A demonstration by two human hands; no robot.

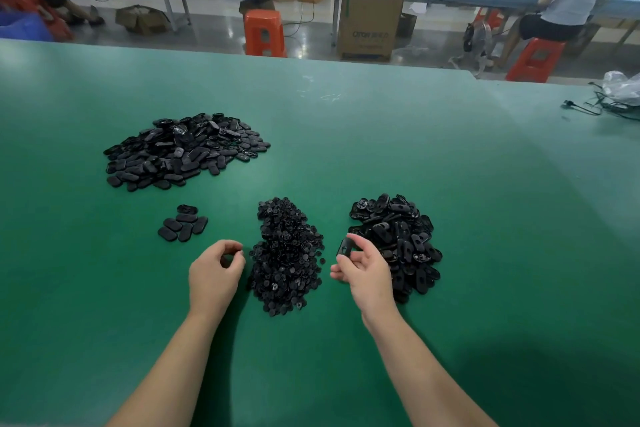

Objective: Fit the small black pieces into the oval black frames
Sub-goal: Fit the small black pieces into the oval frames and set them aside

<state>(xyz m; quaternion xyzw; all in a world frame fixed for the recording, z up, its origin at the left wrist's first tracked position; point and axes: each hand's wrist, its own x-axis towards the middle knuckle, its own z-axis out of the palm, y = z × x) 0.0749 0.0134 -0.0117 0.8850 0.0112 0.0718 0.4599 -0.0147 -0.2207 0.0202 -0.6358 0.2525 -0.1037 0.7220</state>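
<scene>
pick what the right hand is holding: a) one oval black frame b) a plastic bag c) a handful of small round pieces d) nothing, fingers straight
a: the right hand pinches a single oval frame with a hole in it, lifted just beside the pile of oval frames on the green table.

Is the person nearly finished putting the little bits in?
No. Done: the big far pile and six ovals nearby look filled. Now: the right hand holds an oval frame; the left hand seems to pinch something small. Left: heaps of small pieces and empty frames.
</scene>
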